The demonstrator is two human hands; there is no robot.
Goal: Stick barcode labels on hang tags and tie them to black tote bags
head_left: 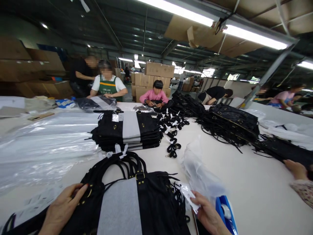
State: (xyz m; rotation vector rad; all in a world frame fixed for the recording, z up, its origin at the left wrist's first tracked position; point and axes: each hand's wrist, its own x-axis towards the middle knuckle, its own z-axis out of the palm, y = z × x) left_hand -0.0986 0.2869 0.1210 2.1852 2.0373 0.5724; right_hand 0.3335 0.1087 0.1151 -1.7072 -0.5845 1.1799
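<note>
A stack of black handbags (161, 202) lies in front of me, with looped handles (114, 163) and brass-coloured rings. A grey sheet (119, 209) is wrapped across the middle of the top one. My left hand (61, 207) pinches that handbag near a ring at its left side. Over the fringe on the right, my right hand (206, 209) grips a small whitish plastic packet (189, 195). Just beyond the packet lies crumpled translucent white wrapping (200, 169). A blue tape dispenser (226, 213) stands to the right of my right hand.
Another handbag stack (127, 130) sits ahead, beside scattered black straps (173, 147). Clear plastic sheets (49, 137) cover the table's left side. More black bags (230, 124) lie at the right, where a co-worker's hand (295, 169) reaches in. Other people work across the table.
</note>
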